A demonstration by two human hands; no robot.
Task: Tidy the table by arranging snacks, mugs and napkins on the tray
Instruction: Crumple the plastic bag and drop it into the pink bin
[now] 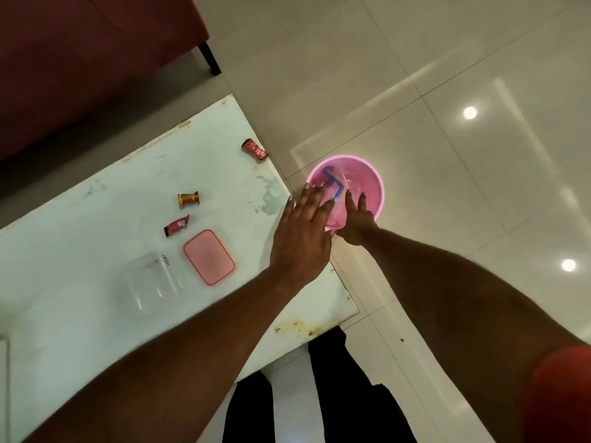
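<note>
A pink plastic bin (367, 180) stands on the floor just past the right edge of the white table (96, 251). Inside it lie a blue wrapper (335, 183) and other scraps. My left hand (300, 238) hovers flat at the bin's near rim, fingers straight. My right hand (356, 222) reaches over the same rim with fingers extended, holding nothing that I can see. Three red snack wrappers lie on the table: one at the far corner (255, 149), one in the middle (188, 199), one torn (176, 226).
A pink lid (208, 256) and a clear plastic box (150, 282) lie on the table near me. A dark red sofa (80, 59) stands beyond the table's far edge. Glossy floor tiles spread to the right. My legs stand at the table's near corner.
</note>
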